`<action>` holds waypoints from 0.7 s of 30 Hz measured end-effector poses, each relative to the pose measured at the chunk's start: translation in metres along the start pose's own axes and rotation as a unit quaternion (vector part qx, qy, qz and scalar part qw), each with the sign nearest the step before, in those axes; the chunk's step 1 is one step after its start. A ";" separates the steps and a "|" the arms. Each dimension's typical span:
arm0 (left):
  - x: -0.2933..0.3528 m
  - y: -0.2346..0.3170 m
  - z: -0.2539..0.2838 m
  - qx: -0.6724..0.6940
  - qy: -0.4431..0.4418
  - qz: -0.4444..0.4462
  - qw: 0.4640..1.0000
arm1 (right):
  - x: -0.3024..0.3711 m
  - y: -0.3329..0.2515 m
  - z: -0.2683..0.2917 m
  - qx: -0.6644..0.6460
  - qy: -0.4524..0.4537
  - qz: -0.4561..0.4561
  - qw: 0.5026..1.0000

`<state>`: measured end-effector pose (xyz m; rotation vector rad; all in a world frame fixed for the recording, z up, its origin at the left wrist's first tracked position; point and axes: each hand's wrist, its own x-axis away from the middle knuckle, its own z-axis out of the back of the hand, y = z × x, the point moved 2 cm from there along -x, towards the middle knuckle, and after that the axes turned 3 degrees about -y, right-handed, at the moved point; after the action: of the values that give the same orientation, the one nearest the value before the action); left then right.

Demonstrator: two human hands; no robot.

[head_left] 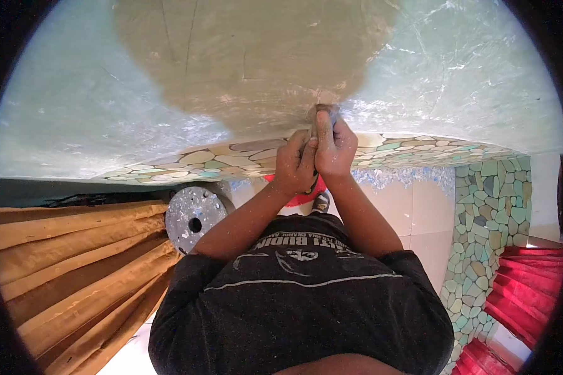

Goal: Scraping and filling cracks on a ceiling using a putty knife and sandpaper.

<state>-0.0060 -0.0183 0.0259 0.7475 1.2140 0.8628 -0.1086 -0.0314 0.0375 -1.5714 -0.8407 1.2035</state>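
Both of my hands are together in front of me, closed around a small scraper. Its edge presses against the pale green wall, which carries whitish scratches and scuffed patches. My right hand sits farther up the tool, with its thumb laid along it near the edge. Lower and to the left, my left hand grips it close beside the right one. Fingers hide most of the scraper. Pale dust coats my fingers.
Below the painted wall runs a band of stone mosaic. Paint flakes litter the tiled floor. At left stand a paint-spattered grey round object with a central hole and an orange draped cloth. Red cloth hangs at right.
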 end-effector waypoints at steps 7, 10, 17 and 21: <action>0.008 -0.006 0.000 -0.014 -0.028 0.035 0.999 | 0.004 0.007 0.001 -0.007 -0.002 -0.005 1.000; -0.007 0.005 0.004 -0.010 -0.021 0.031 0.999 | -0.009 -0.004 0.000 0.002 -0.003 0.026 1.000; 0.019 -0.029 -0.009 -0.020 0.002 0.010 1.000 | 0.007 0.012 0.005 0.006 -0.023 0.016 1.000; 0.020 -0.029 -0.009 -0.014 -0.011 0.043 0.999 | 0.004 0.013 0.005 0.037 -0.028 0.039 0.998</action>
<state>-0.0077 -0.0148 -0.0104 0.7884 1.1548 0.9389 -0.1131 -0.0307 0.0241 -1.5274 -0.7678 1.3253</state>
